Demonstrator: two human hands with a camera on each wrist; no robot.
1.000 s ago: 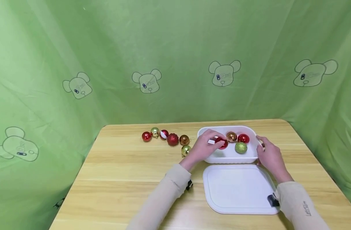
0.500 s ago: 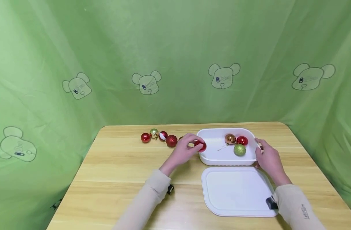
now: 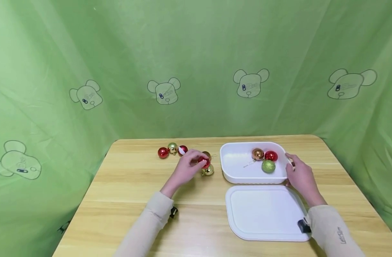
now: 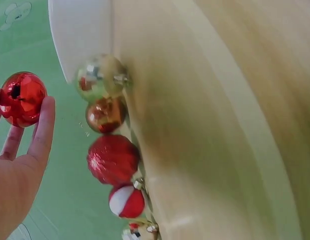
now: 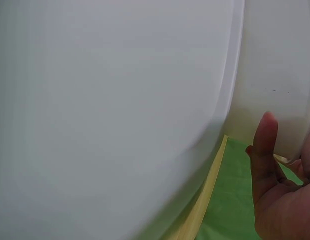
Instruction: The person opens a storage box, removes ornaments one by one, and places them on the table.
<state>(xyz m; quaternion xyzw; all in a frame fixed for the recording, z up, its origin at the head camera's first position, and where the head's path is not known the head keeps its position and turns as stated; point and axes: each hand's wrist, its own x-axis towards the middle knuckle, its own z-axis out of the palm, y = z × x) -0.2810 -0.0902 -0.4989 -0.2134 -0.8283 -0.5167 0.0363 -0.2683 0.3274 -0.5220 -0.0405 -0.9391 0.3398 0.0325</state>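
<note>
My left hand (image 3: 185,168) pinches a shiny red Christmas ball (image 4: 24,100) by its fingertips, held up off the table. In the head view it hangs in front of a copper ball (image 4: 106,115) and a gold ball (image 3: 209,170), covering part of both. A textured red ball (image 4: 113,159) is hidden behind this hand in the head view but shows in the left wrist view. My right hand (image 3: 301,176) grips the right end of a white plastic box (image 3: 236,162). Inside lie a copper ball (image 3: 257,154), a red ball (image 3: 271,156) and a glittery green ball (image 3: 268,166).
A white lid (image 3: 266,214) lies flat in front of the box. Further left on the wooden table (image 3: 125,200) are a red ball (image 3: 163,152), a green-gold ball (image 3: 172,148) and a red-and-white ball (image 3: 182,150). A green curtain (image 3: 202,43) hangs behind.
My left hand has carried the red ball leftward, out of the box and over its left rim to the loose balls. The right hand stays on the box.
</note>
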